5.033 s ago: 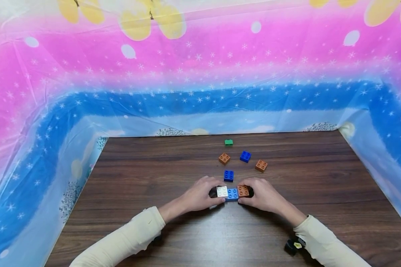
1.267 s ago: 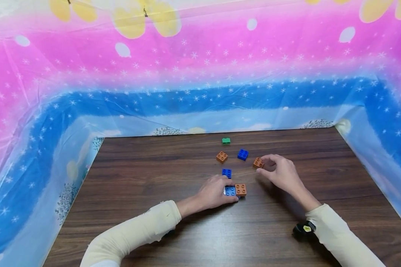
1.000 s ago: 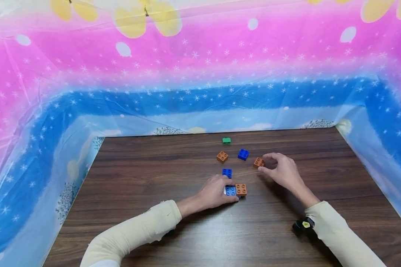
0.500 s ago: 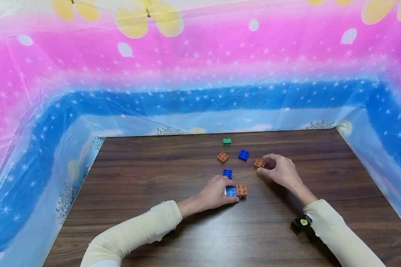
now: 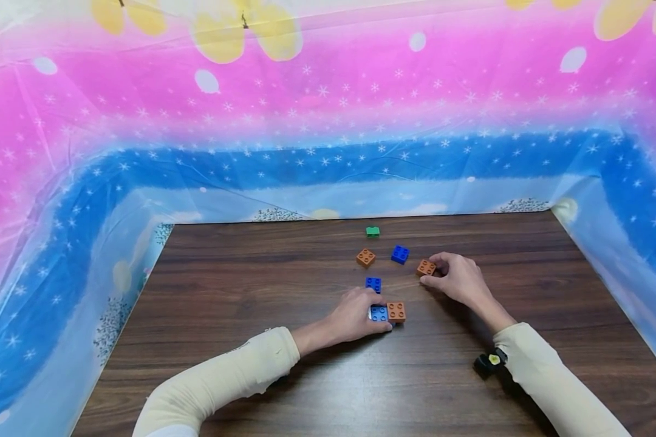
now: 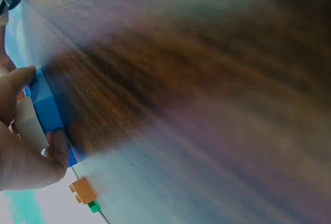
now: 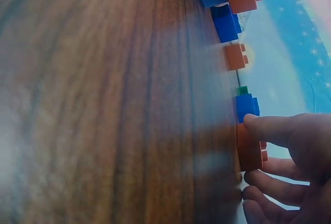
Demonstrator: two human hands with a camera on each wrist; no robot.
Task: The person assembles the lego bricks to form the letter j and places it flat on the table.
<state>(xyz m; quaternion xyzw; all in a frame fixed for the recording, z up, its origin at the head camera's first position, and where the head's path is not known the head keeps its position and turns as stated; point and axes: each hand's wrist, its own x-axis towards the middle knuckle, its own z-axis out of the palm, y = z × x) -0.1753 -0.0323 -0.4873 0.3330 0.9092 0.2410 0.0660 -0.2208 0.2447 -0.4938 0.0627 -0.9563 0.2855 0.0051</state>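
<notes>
My left hand [image 5: 355, 315] grips a joined group of toy building bricks on the table. A white brick [image 6: 29, 123] and an orange brick [image 5: 396, 312] sit on a lighter blue base [image 6: 45, 102]. Between them, light blue studs [image 5: 379, 313] show in the head view, where my fingers mostly cover the white one. Farther right, my right hand [image 5: 459, 279] pinches a loose orange brick [image 5: 426, 267] between thumb and fingers. That brick [image 7: 250, 149] still stands on the tabletop. Just beyond my left fingers lies a dark blue brick [image 5: 373, 284].
Behind the hands lie another orange brick [image 5: 365, 258], a second dark blue brick [image 5: 399, 254] and a small green brick [image 5: 372, 232]. The brown wooden table [image 5: 240, 273] ends at a patterned cloth [image 5: 328, 164] at the back and sides.
Five seconds ago both hands held the joined bricks. My right hand has since moved right and back to the loose orange brick, while my left has shifted right over the white brick.
</notes>
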